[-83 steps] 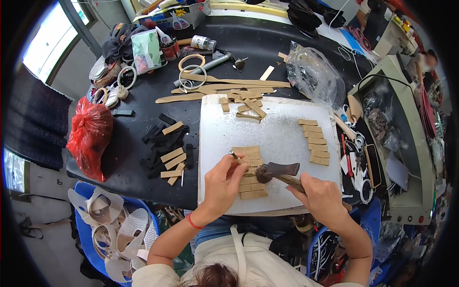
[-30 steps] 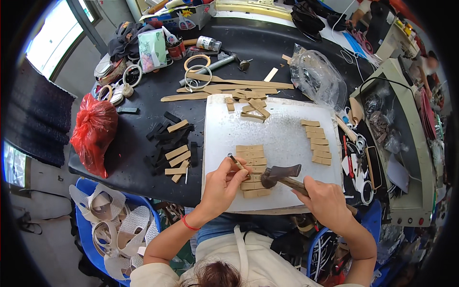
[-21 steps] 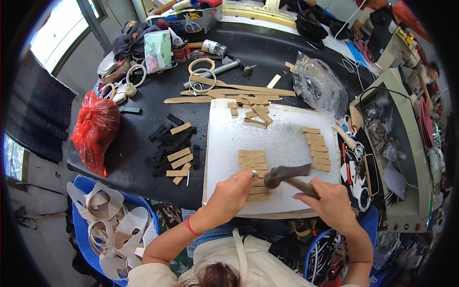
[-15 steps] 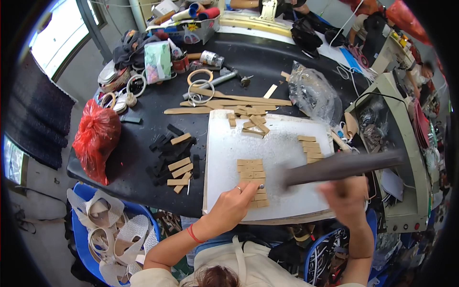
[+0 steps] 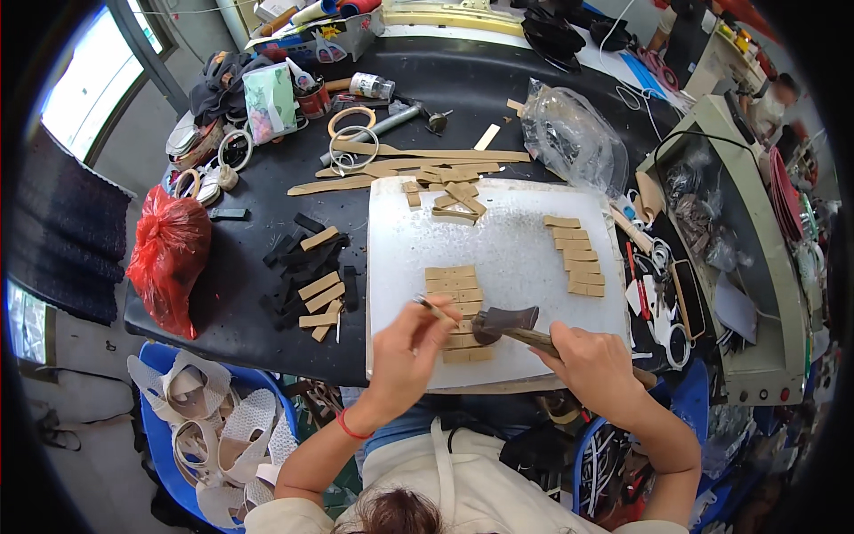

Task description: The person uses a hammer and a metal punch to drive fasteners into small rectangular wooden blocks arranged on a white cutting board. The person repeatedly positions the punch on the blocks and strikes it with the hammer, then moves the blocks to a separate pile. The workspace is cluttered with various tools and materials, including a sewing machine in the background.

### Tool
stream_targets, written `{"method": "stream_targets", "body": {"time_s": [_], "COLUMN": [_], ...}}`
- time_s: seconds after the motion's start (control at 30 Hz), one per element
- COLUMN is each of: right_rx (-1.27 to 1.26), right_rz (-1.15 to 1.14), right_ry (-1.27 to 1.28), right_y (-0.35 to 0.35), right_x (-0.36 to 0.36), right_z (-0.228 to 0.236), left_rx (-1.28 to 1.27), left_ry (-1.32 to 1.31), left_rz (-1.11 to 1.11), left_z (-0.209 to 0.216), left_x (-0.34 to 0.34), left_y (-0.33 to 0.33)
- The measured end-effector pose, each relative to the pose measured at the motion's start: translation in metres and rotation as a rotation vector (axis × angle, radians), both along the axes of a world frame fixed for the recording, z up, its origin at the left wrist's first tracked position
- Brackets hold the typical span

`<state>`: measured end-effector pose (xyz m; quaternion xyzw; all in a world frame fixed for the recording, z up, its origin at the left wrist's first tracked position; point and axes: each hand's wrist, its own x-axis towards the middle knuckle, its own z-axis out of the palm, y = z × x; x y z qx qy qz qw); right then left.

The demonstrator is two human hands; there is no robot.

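Observation:
My left hand [image 5: 406, 349] is closed around a slim metal punch [image 5: 433, 310], tilted over the white board [image 5: 525, 267]. Below and beside it lies a column of short tan leather-like strips [image 5: 453, 283], some with small dark holes. My right hand [image 5: 596, 367] grips the wooden handle of a hammer [image 5: 505, 322]. The dark hammer head is low over the right side of that column, close to the punch; whether it touches the strips I cannot tell. A second row of tan strips [image 5: 578, 254] lies at the board's right, and a loose pile [image 5: 458, 203] at its far edge.
Black strips [image 5: 289, 267] mixed with tan ones lie left of the board. Long tan straps [image 5: 400, 167], tape rings and a clear plastic bag [image 5: 574, 133] are beyond it. Scissors [image 5: 678, 343] lie right. A red bag [image 5: 169, 258] stands left; a blue basket [image 5: 151, 427] sits below.
The hammer has come down from its raised, blurred swing at the right to low over the strips. My left hand has lifted the punch and moved it up and left.

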<state>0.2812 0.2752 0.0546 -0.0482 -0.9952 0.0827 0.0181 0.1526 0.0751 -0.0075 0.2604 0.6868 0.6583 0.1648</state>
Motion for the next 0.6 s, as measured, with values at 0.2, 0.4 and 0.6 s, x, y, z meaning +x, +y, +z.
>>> {"method": "stream_targets", "body": {"time_s": [0.2, 0.4, 0.6], "right_rx": [-0.034, -0.077, -0.338], "right_rz": [0.020, 0.000, -0.161], "right_ry": [0.022, 0.011, 0.339], "right_y": [0.002, 0.004, 0.005], "right_x": [0.002, 0.002, -0.005], "right_z": [-0.003, -0.001, 0.054], "left_rx": [-0.033, -0.162, -0.273], "left_ry": [-0.155, 0.086, 0.465], "left_rz": [-0.103, -0.122, -0.161], "left_z": [-0.008, -0.002, -0.004], "left_x": [0.005, 0.009, 0.012], "left_y": [0.001, 0.003, 0.001]}}
